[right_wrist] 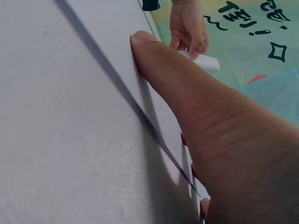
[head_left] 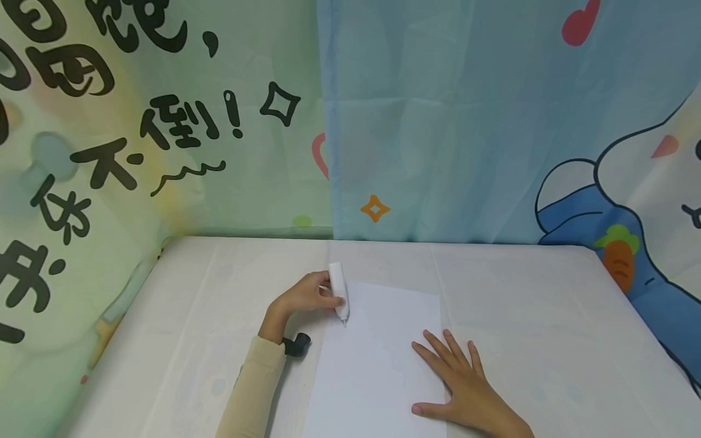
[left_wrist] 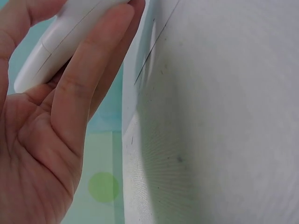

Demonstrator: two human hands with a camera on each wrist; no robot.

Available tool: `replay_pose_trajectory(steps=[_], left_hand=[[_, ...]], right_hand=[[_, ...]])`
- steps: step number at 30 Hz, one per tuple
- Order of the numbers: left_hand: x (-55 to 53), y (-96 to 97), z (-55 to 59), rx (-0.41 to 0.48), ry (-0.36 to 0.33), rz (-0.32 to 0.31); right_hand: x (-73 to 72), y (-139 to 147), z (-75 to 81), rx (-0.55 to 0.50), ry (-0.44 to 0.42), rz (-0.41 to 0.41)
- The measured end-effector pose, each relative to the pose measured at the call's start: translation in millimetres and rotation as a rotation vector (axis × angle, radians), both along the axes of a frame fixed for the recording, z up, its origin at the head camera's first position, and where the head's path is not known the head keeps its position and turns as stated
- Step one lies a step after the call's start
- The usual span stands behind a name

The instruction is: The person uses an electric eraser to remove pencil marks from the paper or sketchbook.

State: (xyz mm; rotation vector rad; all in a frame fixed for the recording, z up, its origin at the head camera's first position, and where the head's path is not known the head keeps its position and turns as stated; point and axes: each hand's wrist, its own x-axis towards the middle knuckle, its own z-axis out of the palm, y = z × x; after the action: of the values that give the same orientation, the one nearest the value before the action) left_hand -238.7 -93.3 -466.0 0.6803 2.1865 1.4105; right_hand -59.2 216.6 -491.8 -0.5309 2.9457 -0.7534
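Note:
My left hand grips a thick white pen-shaped tool between thumb and fingers. The tool stands nearly upright, its thin pointed tip down at the left edge of a white sheet of paper, close to the upper left corner. In the left wrist view the tool's smooth white body lies across the fingers, its tip out of sight. My right hand rests with fingers spread over the sheet's right edge. The right wrist view shows that thumb stretched onto the paper.
A white cloth-covered table lies under the paper. Behind it hang a green printed curtain with black lettering and a blue one with a cartoon animal at the right. A black strap device sits on the left wrist.

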Motion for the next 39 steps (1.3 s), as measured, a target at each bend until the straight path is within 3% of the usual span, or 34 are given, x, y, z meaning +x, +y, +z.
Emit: replay_pose_trajectory(steps=[9,11,16,18,24,29,33,36,39], left_hand=[[-1.9,1.5,-5.9,0.085,-0.016,0.099],[-1.1,0.5,-6.3,0.076,-0.016,0.17],[9.9,-15.3,2.5,-0.038,-0.045,0.438],[14.6,-25.0,10.6,-0.085,-0.064,0.478],[34.0,-46.3,28.2,-0.169,-0.114,0.453],[61.0,-55.9,16.7,-0.162,-0.159,0.435],[82.0,-58.7,7.4,-0.181,-0.126,0.432],[94.1,-62.0,6.9,-0.205,-0.08,0.455],[102.1,-67.9,8.3,-0.21,-0.031,0.439]], right_hand=[[-0.2,-2,0.9,-0.026,0.005,0.002],[-1.4,-4,0.4,-0.049,-0.017,0.002],[-4.2,-11,-3.1,-0.083,-0.128,-0.007],[-5.2,-10,-3.6,-0.076,-0.145,-0.012],[-9.0,-2,1.3,-0.048,-0.128,-0.027],[-9.3,-1,1.3,-0.036,-0.138,-0.037],[-9.5,1,0.6,-0.045,-0.129,-0.016],[-10.4,3,-1.5,-0.077,-0.125,0.014],[-11.1,4,-4.7,-0.125,-0.103,0.048]])
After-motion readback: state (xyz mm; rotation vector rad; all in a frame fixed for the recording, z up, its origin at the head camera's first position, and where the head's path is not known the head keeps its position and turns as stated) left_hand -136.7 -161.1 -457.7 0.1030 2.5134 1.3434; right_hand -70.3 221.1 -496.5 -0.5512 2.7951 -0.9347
